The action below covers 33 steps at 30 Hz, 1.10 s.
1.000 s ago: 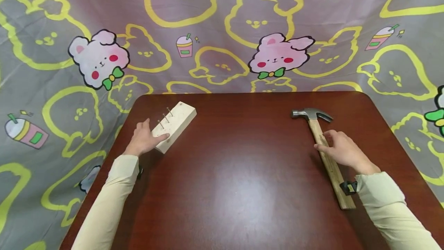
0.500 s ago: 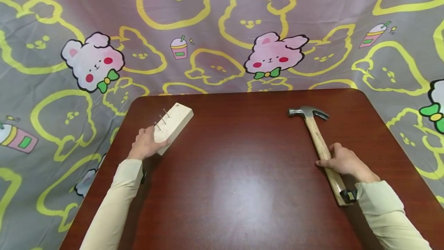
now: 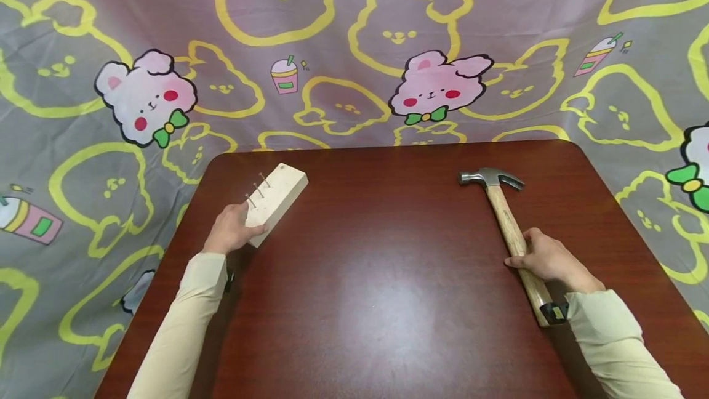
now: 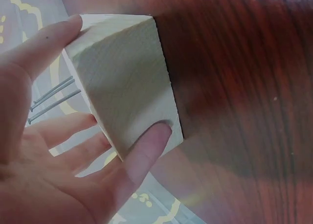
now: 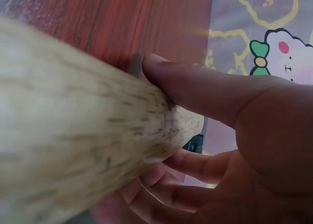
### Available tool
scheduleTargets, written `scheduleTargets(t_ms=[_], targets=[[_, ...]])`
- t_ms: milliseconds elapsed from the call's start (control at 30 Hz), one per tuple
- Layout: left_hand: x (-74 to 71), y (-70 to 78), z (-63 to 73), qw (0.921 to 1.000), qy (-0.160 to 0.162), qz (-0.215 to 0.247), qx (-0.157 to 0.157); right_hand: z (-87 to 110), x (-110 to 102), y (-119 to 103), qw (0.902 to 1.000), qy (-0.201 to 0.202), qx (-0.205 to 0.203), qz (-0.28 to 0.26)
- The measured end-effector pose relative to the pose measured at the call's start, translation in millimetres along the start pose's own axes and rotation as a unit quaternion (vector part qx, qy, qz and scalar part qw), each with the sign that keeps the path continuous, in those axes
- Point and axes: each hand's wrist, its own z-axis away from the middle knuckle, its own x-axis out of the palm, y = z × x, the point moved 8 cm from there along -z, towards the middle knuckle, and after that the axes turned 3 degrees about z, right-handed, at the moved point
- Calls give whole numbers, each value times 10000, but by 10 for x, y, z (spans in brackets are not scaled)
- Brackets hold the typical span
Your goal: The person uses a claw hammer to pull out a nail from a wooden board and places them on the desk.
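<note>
At the table's left lies a pale wooden block [image 3: 282, 193] with three nails [image 3: 258, 189] standing up from its top face. My left hand [image 3: 229, 228] grips the block's near end; in the left wrist view the thumb lies along one side and a fingertip presses the end face [image 4: 129, 82]. On the right, a claw hammer [image 3: 506, 220] lies with its steel head away from me. My right hand [image 3: 550, 255] holds its wooden handle [image 5: 98, 121] around the lower half, thumb on one side and fingers curled on the other.
Both things lie on a dark red-brown table [image 3: 376, 233] with rounded far corners. A grey curtain [image 3: 343, 29] printed with yellow outlines and rabbit faces hangs behind it and along both sides.
My left hand has closed onto the block's near end. My right hand has come down lower along the hammer's handle and taken hold of it. The last half second shows hardly any motion.
</note>
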Motion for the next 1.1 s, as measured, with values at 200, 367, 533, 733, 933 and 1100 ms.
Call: scheduleTargets(t_ms=[200,367,533,733,933,1100], targets=[[-22,37,-20,9999,-101,-20,-95,1,-10,-2,9999,40,-63,74],[-28,60,-52,9996,-224,165,-70,-24,-31,-50,9990,86,-216,376],[24,176,-155,9983,-428,103,394,-38,-44,-109,9983,-23,-240,525],[132,487,-264,9920,-709,-17,1046,-32,-32,-77,9991,-112,-107,395],[287,909,-304,9801,-932,-102,1752,-12,1,-47,9996,-203,22,193],[427,1258,-305,9713,-1082,-70,2119,1,4,-49,9997,-196,36,102]])
